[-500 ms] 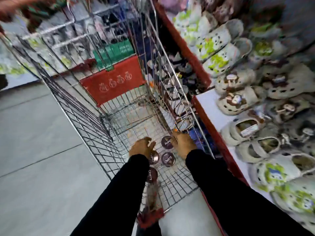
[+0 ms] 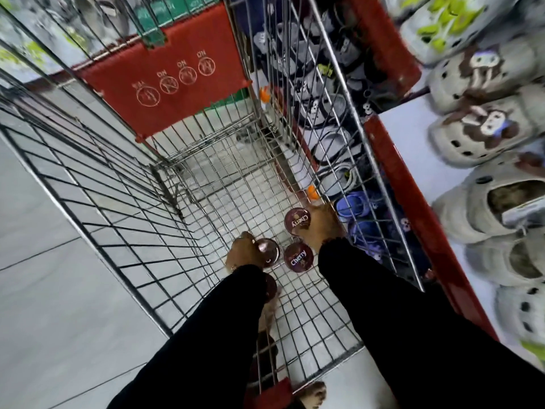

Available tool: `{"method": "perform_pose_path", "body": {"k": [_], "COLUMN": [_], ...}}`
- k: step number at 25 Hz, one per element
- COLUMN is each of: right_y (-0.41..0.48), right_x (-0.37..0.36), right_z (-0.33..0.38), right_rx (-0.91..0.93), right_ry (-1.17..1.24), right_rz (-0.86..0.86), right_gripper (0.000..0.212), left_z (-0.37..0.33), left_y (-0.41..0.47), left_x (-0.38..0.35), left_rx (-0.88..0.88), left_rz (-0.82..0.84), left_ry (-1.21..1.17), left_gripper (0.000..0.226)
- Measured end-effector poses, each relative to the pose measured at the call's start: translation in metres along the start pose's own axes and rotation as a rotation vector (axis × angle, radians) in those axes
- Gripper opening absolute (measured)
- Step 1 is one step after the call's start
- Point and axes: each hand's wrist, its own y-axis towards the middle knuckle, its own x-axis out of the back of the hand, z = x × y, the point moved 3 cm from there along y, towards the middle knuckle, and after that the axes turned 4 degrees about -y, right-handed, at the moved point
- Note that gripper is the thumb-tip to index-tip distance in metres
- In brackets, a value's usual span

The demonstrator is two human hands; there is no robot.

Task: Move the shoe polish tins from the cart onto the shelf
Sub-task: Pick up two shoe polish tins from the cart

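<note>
I am reaching down into the wire cart (image 2: 124, 219) with both arms in black sleeves. My left hand (image 2: 243, 253) sits in the lower middle of the frame, and its fingers curl over a round shoe polish tin (image 2: 269, 253) with a shiny lid, so this hand is closed on that tin. My right hand (image 2: 320, 227) is a little higher and to the right, next to the cart's right wall. It touches the edge of a dark tin with the word Cherry (image 2: 298, 221) on top, but I cannot tell if it grips the tin or only rests on it. A second Cherry tin (image 2: 298, 257) lies flat on the cart floor between my two hands. One more tin (image 2: 271, 287) peeks out from under my left sleeve. A red flap (image 2: 165, 84) with round white signs hangs at the far end of the cart, in the upper middle of the frame. The shelf (image 2: 413, 149) with a red edge runs down the right side, and pale clog shoes (image 2: 477, 134) sit on it.
</note>
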Motion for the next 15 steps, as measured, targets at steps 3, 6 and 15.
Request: {"method": "perform_pose_path", "body": {"k": [3, 6, 15], "right_y": [0.004, 0.002, -0.059], "right_x": [-0.001, -0.001, 0.038], "right_z": [-0.005, -0.004, 0.006], "right_rx": [-0.053, -0.086, -0.138], "right_ry": [0.154, 0.278, 0.535], "right_rz": [-0.066, -0.139, -0.260], "right_gripper": [0.064, 0.051, 0.038], "left_z": [0.005, 0.006, 0.004], "left_y": [0.003, 0.001, -0.044], "left_x": [-0.001, 0.011, 0.062], "left_rx": [-0.008, -0.010, 0.106], "left_rz": [0.002, -0.055, -0.141], "left_ry": [-0.096, -0.184, -0.557], "left_gripper": [0.060, 0.042, 0.043]}}
